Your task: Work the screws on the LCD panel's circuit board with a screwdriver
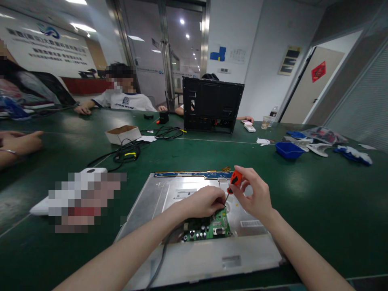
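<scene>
Green table [321, 210] | open carton [125, 136]; blue tray [289, 151], contents unclear | right hand [256, 194] gripping screwdriver [236, 178] | left hand [207, 201]: grip unclear

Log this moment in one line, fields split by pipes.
right hand: holds orange screwdriver | left hand: at screwdriver's tip, grip unclear | circuit board: partly under left hand, on metal panel | panel: on green table

Circuit board [224, 221] on panel [254, 250], panel on table [327, 194]; box [123, 136] behind, left; tray [289, 150] behind, right.
</scene>
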{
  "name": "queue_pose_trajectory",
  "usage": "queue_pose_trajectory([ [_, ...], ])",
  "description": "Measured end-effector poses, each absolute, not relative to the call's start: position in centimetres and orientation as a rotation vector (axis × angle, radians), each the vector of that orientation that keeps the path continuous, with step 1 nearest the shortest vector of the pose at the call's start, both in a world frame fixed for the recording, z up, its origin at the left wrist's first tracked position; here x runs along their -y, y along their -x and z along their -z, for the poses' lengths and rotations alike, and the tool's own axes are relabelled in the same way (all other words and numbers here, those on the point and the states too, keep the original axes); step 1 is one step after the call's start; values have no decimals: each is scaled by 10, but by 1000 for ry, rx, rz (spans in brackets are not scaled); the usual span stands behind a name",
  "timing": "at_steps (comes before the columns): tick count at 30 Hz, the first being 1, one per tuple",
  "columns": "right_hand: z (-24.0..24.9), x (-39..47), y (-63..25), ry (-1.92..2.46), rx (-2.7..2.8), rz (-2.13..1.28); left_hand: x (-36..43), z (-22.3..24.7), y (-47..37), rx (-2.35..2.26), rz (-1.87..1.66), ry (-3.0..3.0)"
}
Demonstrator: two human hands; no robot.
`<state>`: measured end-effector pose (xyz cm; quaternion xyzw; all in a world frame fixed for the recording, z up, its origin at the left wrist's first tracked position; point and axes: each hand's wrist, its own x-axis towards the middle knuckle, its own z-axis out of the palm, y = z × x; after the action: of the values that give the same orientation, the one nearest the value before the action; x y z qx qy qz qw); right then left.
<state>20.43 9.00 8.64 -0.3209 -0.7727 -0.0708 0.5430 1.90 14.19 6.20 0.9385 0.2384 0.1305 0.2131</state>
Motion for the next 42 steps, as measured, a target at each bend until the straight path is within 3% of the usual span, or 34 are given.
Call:
queue_pose_trajectory([
  [42, -81, -91, -207, 838, 1855, 146, -142, -61, -21, -596, -392, -2655],
])
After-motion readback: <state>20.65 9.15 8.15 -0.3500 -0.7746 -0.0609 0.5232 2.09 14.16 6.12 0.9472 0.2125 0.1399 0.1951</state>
